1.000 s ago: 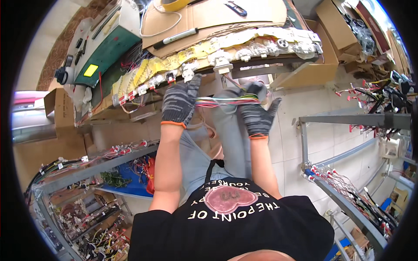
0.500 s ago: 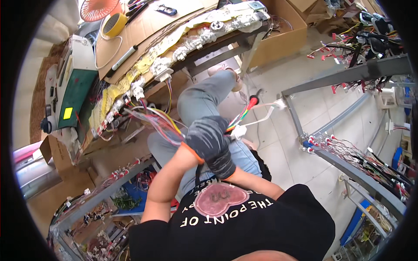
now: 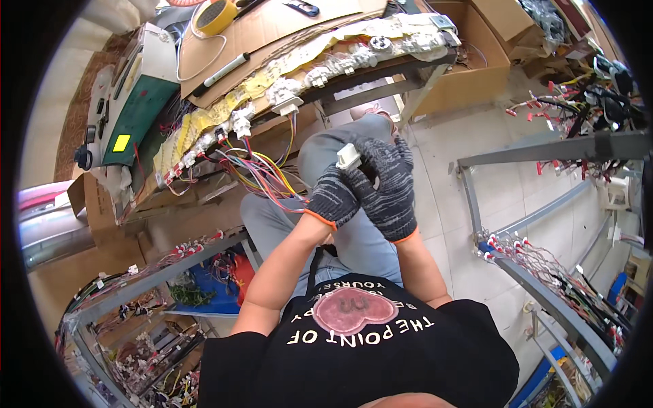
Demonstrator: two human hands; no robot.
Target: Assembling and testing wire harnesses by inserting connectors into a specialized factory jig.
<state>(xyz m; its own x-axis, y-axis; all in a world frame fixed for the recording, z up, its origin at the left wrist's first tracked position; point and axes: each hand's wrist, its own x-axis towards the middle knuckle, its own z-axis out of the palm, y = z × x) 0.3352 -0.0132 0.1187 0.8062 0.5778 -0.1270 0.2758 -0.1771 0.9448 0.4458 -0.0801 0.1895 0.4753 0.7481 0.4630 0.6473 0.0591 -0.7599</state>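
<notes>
Both my hands wear dark grey knit gloves with orange cuffs and meet above my lap. A white plastic plug connector (image 3: 349, 156) pokes up between them. Gripping it low down is my left hand (image 3: 332, 198), its fingers closed. My right hand (image 3: 386, 187) presses against the connector's side with curled fingers; what lies inside them is hidden. Multicoloured wires (image 3: 269, 178) run from the board's edge to beneath my left hand. Along that edge, white connectors (image 3: 284, 95) sit in a row on the yellow-taped wiring board (image 3: 262, 85).
A marker (image 3: 221, 73) and a yellow tape roll (image 3: 215, 17) lie on cardboard atop the bench. Beside them stands a green-fronted box (image 3: 139, 112). Metal racks (image 3: 544, 151) hung with wire harnesses flank me on the right, another rack (image 3: 146, 289) on the left. An open carton (image 3: 469, 81) stands beyond the bench.
My hands, crossed over each other before, have come apart side by side, the right now on the right. The white connector has turned upward between them. The view has shifted.
</notes>
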